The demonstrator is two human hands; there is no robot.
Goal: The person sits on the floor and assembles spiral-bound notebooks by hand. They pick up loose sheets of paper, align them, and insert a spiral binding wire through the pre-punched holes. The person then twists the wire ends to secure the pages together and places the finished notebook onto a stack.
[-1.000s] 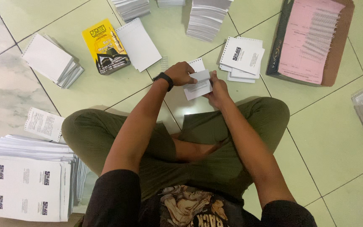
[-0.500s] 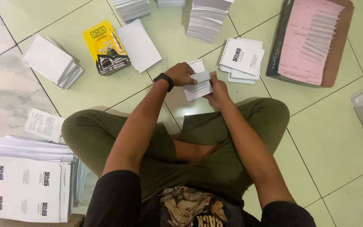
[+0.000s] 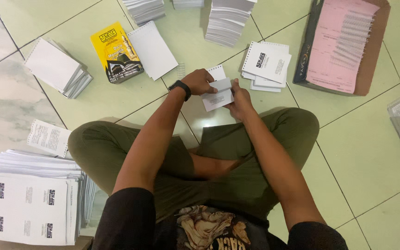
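Your left hand (image 3: 199,81) and right hand (image 3: 240,98) both grip a small white paper stack (image 3: 217,95) above the floor (image 3: 357,153), near punched booklets (image 3: 265,65).

Punched sheets (image 3: 217,92) between hands, booklets (image 3: 265,65) right.

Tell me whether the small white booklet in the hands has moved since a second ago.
No. The small white booklet sits held between the left hand and right hand, at the same spot beside the punched white stack as before.
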